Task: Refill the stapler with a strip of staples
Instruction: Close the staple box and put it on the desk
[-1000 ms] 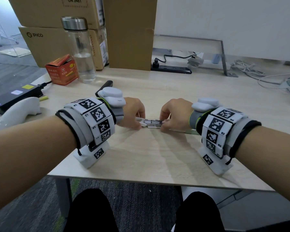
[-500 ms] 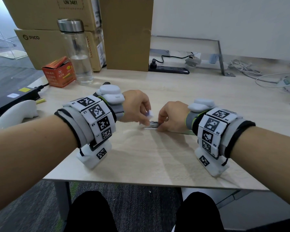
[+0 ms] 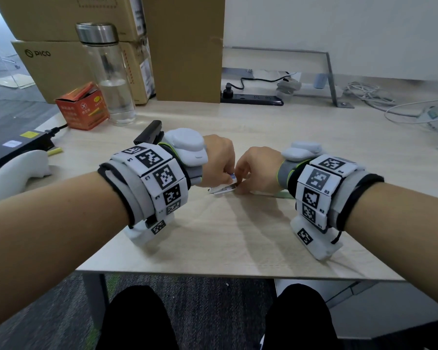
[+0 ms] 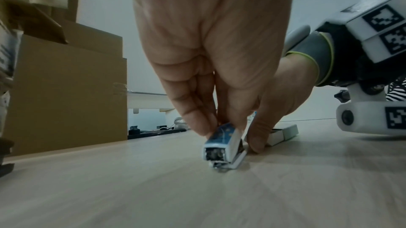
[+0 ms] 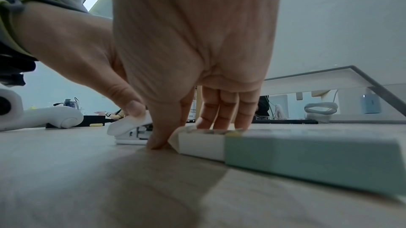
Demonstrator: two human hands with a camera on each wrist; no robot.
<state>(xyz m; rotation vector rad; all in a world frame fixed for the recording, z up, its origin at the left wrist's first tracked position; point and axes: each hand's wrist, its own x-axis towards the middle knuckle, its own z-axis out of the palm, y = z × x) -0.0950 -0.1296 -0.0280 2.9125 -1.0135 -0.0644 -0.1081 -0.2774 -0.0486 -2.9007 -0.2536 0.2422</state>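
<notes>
Though it lay open a second ago, the small blue-and-white stapler [image 4: 222, 151] sits nearly closed on the pale worktop [image 3: 238, 236]: my left hand [image 3: 218, 160] pinching its lid, my right hand [image 3: 258, 168] pressing straight-fingered; reloading looks finished.

The stapler [image 3: 222, 189] lies on the table [image 3: 238, 238], with the box [image 5: 307, 150] just right of it.

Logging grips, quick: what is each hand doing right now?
Left hand: pinching the stapler top.
Right hand: thumb beside the stapler's base; grip cannot be told.
</notes>
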